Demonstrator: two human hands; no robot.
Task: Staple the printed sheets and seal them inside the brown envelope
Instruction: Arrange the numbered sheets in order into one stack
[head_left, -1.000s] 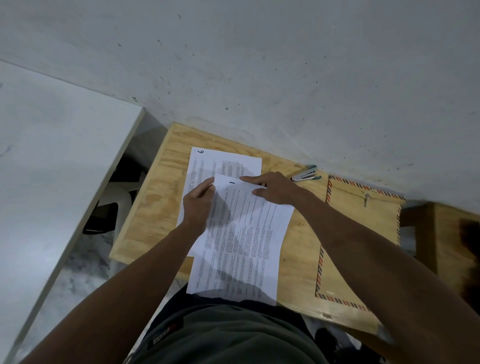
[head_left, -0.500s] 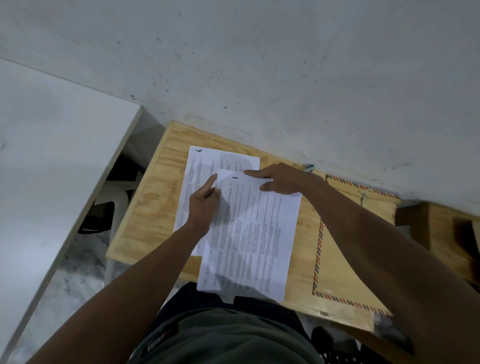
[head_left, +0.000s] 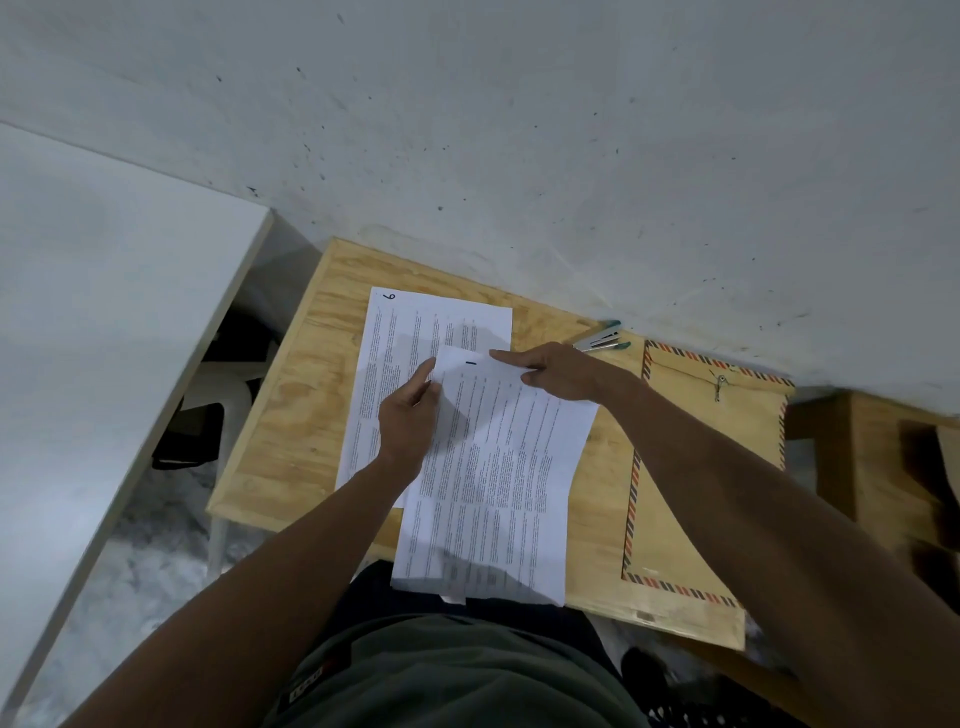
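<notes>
A stack of printed sheets (head_left: 498, 488) marked "1" lies slanted on the small wooden table (head_left: 291, 415), its lower end hanging over the near edge. Under it, to the left, lies another printed sheet (head_left: 410, 332) marked "6". My left hand (head_left: 410, 415) pinches the stack's left edge near the top, index finger stretched out. My right hand (head_left: 556, 371) lies flat with its fingers spread along the stack's top edge. The brown envelope (head_left: 727, 441) with striped border lies to the right, partly under my right forearm. A stapler (head_left: 602, 338) sits behind my right hand.
A grey wall runs right behind the table. A white tabletop (head_left: 104, 322) stands to the left, with a white plastic chair (head_left: 228, 384) and a dark object in the gap. Another wooden piece (head_left: 878, 467) adjoins on the right.
The top stack has slid slightly rightward and turned more upright under both hands. My right hand shifted along its top edge, hiding the stapler half a second ago; it shows again now.
</notes>
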